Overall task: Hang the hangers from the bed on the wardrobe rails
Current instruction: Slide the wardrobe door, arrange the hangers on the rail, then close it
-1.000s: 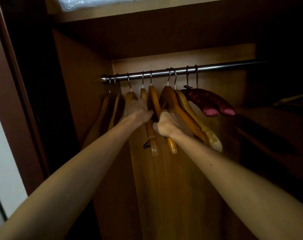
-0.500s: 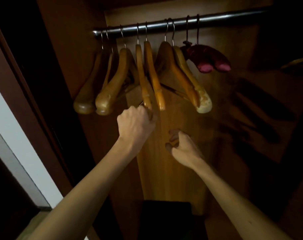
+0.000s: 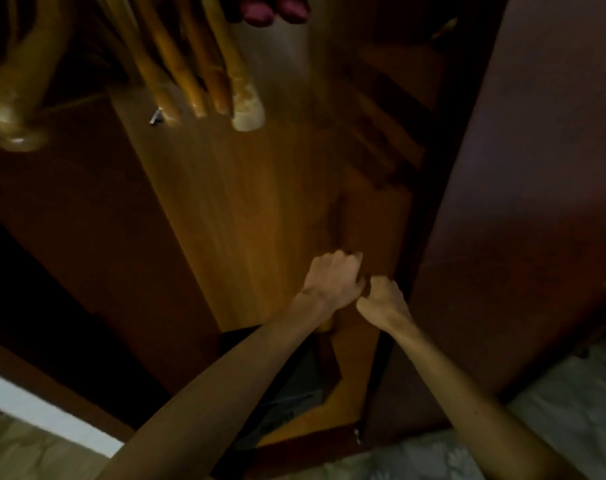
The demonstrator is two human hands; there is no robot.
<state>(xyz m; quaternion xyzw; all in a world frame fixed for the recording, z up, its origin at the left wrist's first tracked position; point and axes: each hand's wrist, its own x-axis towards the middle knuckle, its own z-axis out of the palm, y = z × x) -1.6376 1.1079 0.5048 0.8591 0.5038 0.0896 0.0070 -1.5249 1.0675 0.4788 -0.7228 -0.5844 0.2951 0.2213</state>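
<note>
Several wooden hangers (image 3: 221, 84) dangle at the top of the head view, with only their lower ends showing; the rail is out of frame. The largest one (image 3: 17, 109) hangs at the far left. Two maroon padded hangers (image 3: 277, 12) peek in at the top edge. My left hand (image 3: 332, 278) and my right hand (image 3: 384, 299) sit low in the wardrobe opening, side by side and almost touching. Both are curled into fists, and I see nothing in either one.
The wardrobe's lit back panel (image 3: 242, 220) runs down the middle. A dark brown door (image 3: 537, 168) fills the right side. A dark object (image 3: 287, 393) lies on the wardrobe floor. Pale patterned bedding (image 3: 571, 410) shows at the lower right and a white strip (image 3: 52, 410) at the lower left.
Both hands let go of the hangers and dropped well below them, coming together. The view tilted down and to the right, so the rail left the frame.
</note>
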